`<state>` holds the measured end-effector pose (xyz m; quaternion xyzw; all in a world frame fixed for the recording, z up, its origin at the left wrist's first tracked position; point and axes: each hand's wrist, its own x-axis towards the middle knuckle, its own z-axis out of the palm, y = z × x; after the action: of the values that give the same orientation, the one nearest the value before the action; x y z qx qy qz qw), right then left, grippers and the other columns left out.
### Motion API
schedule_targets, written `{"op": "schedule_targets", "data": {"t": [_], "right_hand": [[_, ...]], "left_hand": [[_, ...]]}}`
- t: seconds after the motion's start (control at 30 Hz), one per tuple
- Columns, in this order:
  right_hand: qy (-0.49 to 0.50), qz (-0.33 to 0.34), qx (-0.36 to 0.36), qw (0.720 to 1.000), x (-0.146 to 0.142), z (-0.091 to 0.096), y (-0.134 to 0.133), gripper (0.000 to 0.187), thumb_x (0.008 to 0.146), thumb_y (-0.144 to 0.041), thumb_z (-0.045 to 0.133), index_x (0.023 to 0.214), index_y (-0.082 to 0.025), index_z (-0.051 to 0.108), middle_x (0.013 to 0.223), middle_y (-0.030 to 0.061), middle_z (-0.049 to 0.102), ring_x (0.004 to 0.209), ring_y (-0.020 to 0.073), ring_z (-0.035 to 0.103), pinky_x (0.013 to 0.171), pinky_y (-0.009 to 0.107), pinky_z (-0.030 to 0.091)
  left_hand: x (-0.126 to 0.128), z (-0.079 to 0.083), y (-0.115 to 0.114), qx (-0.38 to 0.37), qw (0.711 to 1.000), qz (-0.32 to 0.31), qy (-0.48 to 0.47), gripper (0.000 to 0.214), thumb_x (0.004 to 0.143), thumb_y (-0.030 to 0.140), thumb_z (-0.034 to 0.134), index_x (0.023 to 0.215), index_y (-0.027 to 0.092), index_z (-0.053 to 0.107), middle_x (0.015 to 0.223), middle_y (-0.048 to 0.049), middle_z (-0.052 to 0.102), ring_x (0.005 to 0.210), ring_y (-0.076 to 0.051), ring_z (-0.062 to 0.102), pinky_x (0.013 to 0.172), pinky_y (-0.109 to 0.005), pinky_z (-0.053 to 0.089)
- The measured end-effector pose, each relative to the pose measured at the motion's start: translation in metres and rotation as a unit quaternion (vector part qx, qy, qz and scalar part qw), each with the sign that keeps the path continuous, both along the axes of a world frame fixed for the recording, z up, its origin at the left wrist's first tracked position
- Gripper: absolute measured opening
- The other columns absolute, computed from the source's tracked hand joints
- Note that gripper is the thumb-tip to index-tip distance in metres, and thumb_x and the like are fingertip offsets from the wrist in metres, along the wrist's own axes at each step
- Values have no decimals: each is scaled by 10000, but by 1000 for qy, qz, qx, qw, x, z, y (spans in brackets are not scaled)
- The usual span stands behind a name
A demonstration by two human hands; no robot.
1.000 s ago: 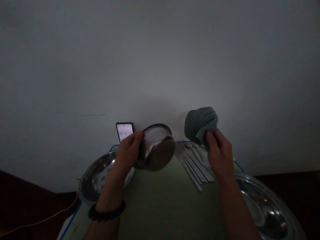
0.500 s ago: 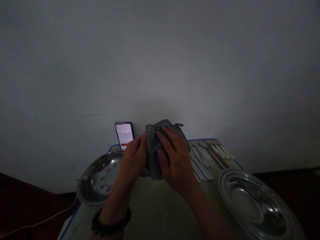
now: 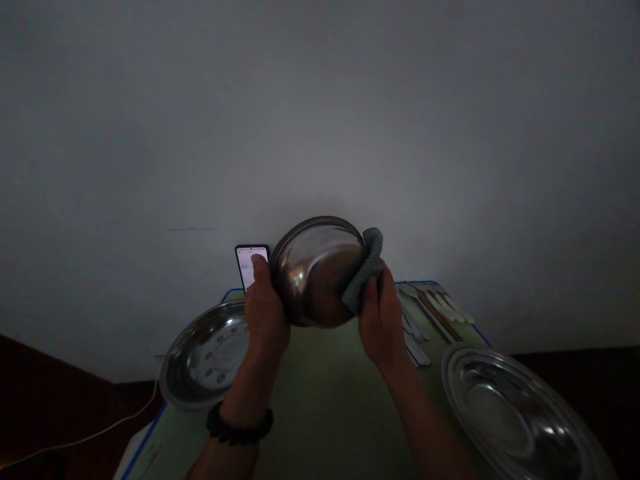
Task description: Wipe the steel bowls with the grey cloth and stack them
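Note:
A shiny metal bowl (image 3: pixel 315 273) is held up above the table, tilted so that its rounded outer side faces me. My left hand (image 3: pixel 267 307) grips it by the left edge, thumb raised in front of the phone. At the bowl's right edge, my right hand (image 3: pixel 381 313) pinches a grey-green cloth (image 3: pixel 363 273) that is folded over the rim and pressed on the outer wall. The right fingers behind the cloth and bowl are hidden.
Left on the table (image 3: pixel 320 407) stands a metal basin (image 3: pixel 175 367); a wide metal dish (image 3: pixel 460 383) lies at the right. Several utensils (image 3: pixel 435 310) lie at the back right. A lit phone (image 3: pixel 243 257) leans by the wall (image 3: pixel 320 120). A white cable (image 3: pixel 110 427) hangs left.
The bowl has turned so its bare outer side shows. The cloth, earlier spread under my right hand, is now bunched at the right rim, and my hands are farther apart.

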<state>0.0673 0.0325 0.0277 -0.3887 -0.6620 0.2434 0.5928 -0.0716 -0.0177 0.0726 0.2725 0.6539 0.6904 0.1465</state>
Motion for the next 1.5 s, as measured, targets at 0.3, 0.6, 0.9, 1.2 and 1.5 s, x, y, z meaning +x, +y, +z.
{"op": "schedule_targets", "data": {"t": [0.3, 0.6, 0.9, 1.2, 1.5], "right_hand": [[-127, 77, 231, 962, 1, 18, -27, 444, 916, -253, 427, 1348, -150, 423, 1416, 116, 488, 1370, 245, 365, 1124, 500, 311], [-52, 42, 269, 961, -8, 3, -16, 364, 943, -194, 359, 1266, -191, 526, 1332, 73, 582, 1316, 209, 443, 1091, 462, 348], [16, 8, 109, 994, -8, 3, -16, 360, 966, -293, 321, 1196, -177, 574, 1247, 102, 625, 1218, 231, 535, 1010, 477, 420], [-96, 19, 267, 959, -10, 16, -34, 346, 914, -194, 434, 1237, -216, 558, 1276, 65, 608, 1265, 221, 487, 1074, 457, 368], [-20, -4, 116, 993, 3, 12, -12, 316, 962, -269, 366, 1161, -184, 596, 1168, 104, 607, 1095, 207, 570, 958, 427, 471]], "left_hand": [[0, 17, -20, -117, 968, -136, 175, 553, 828, 612, 378, 434, 224, 365, 427, 30, 369, 434, -112, 323, 433, -273, 261], [7, 8, -17, -81, 962, -186, 183, 503, 852, 554, 375, 486, 208, 389, 474, 38, 370, 469, -104, 337, 445, -254, 263], [9, 6, -13, -93, 965, -186, 157, 512, 850, 565, 380, 472, 219, 377, 444, 37, 372, 446, -113, 348, 425, -252, 255], [5, 11, -18, -52, 970, -198, 132, 452, 815, 522, 447, 485, 214, 405, 458, 43, 369, 464, -114, 322, 443, -258, 264], [-1, 19, -27, -58, 972, -195, 115, 506, 836, 514, 454, 424, 223, 407, 393, 43, 361, 380, -98, 293, 385, -251, 241]]}}
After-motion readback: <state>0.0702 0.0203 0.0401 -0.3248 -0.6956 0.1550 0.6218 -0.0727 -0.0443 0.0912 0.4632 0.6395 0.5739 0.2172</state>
